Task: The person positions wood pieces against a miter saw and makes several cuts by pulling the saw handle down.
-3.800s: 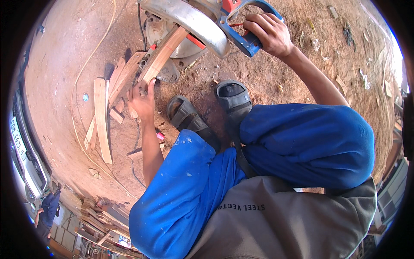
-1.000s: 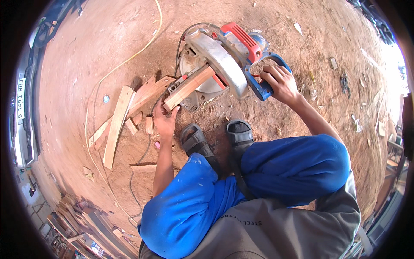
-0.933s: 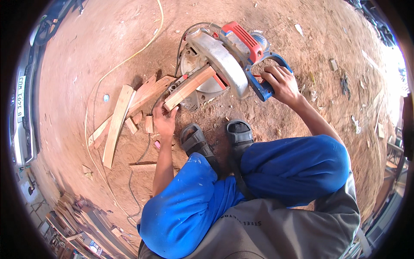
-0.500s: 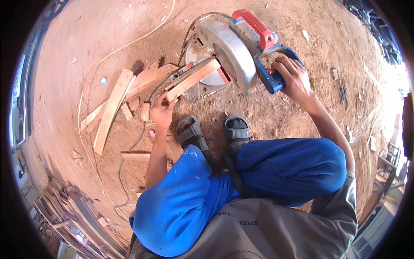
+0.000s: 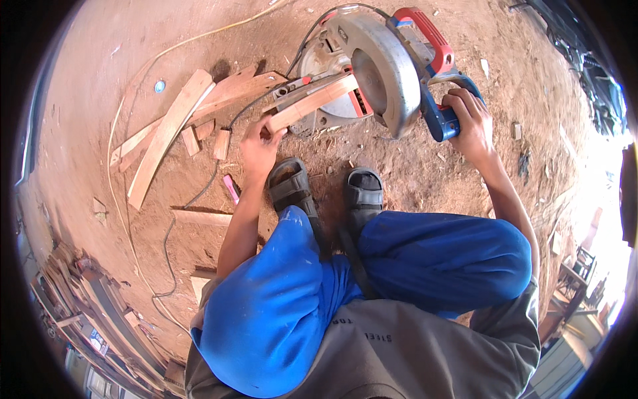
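A rough woodworking yard or workshop is shown. A large power saw point(image 5: 402, 73) with a rounded metal guard is set directly on bare earth point(image 5: 425, 183), which is littered with sawdust point(image 5: 445, 143). Planks point(image 5: 169, 136) and small offcuts point(image 5: 191, 141) are scattered beside it, and long boards point(image 5: 109, 302) are heaped at the lower left. A yellow cord point(image 5: 219, 30) is trailed across the ground. The right edge is flooded with bright light; whether the place is roofed cannot be told.

Left hand point(image 5: 260, 147) on wood point(image 5: 312, 104), right hand point(image 5: 473, 125) — saw point(image 5: 393, 74)
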Demonstrator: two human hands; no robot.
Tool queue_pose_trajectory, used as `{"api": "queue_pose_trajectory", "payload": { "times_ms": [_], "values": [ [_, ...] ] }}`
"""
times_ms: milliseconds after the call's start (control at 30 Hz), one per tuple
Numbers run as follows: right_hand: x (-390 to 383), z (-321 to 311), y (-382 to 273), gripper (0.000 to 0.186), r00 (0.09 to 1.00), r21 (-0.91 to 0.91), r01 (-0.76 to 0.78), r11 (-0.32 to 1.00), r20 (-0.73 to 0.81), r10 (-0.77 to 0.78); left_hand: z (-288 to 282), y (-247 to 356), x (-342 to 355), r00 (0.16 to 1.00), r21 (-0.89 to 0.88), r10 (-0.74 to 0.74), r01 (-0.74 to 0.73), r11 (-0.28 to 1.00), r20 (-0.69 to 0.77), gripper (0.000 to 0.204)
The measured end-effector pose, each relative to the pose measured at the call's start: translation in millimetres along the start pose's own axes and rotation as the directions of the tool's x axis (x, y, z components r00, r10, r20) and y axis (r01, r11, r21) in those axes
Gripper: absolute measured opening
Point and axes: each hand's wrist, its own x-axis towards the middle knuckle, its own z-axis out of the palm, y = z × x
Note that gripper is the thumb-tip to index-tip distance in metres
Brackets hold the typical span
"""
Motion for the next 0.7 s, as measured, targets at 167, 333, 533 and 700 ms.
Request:
{"api": "queue_pose_trajectory", "payload": {
  "times_ms": [167, 333, 533, 700],
  "values": [
    [2, 2, 1, 0.040, 0.999, -0.004, 0.022, 1.000, -0.026, -0.022, 27, -5, 2, 0.997, -0.047, 0.042, -0.045, 0.998, -0.061, 0.050],
    [0, 3, 0, 0.042, 1.000, -0.033, 0.003, 0.999, -0.014, -0.003, 31, 2, -1, 0.995, -0.062, 0.057, -0.062, 0.996, -0.086, 0.049],
    [-2, 5, -3, 0.040, 1.000, -0.035, -0.016, 0.999, -0.001, 0.016, 43, 16, 3, 0.974, -0.224, -0.122, 0.078, 0.971, -0.190, 0.051],
    [-1, 3, -2, 0.039, 1.000, -0.039, -0.020, 0.999, -0.005, 0.020, 57, 31, 3, 0.932, -0.327, -0.293, 0.214, 0.920, -0.212, 0.051]
  ]
}}
